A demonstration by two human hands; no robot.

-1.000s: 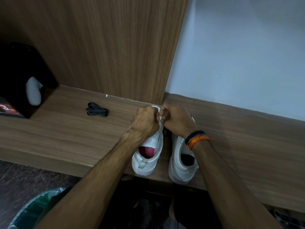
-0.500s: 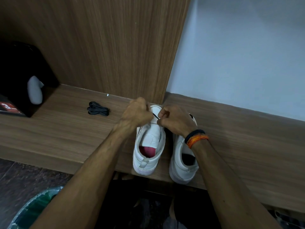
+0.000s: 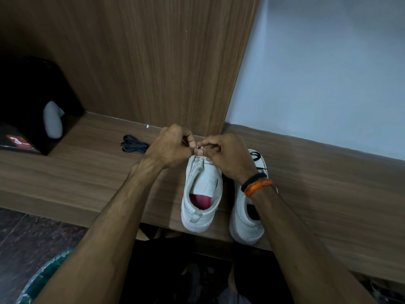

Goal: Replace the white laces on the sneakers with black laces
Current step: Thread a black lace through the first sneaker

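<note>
We pinch the black lace tip (image 3: 199, 147) between both grips, left hand (image 3: 169, 148) and right hand (image 3: 225, 155) meeting just above the toe end of the left sneaker (image 3: 203, 191), whose long axis runs from the grips back toward us.

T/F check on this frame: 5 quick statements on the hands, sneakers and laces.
1. Both hands, left hand and right hand, work at the toe end of the left sneaker. True.
2. A bundle of black laces lies on the wooden shelf. True.
3. The bundle lies right of the right sneaker. False: it lies left of both sneakers.
4. The left sneaker's insole is black. False: pink.
5. The left wrist wears the orange band. False: right wrist.
</note>
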